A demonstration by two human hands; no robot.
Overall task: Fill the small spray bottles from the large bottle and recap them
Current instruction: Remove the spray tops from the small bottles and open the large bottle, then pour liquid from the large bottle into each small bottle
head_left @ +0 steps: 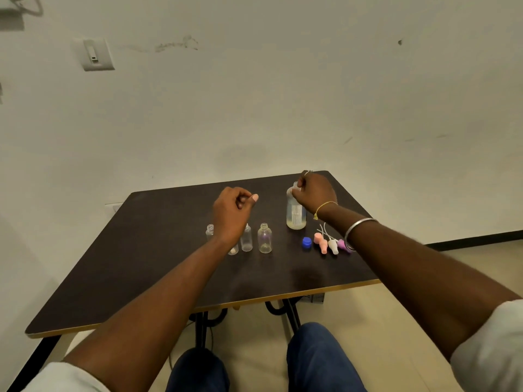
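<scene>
Two hands raised over table (141, 250). Right hand (314, 193) curled round top of large bottle (296, 215), which is stood upright toward far right corner. Left hand (233, 210) held in loose fist, nothing seen in it. Four small bottles (265, 239) lined up uncapped below left wrist, one partly hidden. Blue cap (306, 242) and spray tops (321, 244) laid just right of them.

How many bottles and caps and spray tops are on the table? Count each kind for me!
small bottles: 4 (one partly hidden)
large bottle: 1
spray tops: 4
blue cap: 1
Total: 10
</scene>
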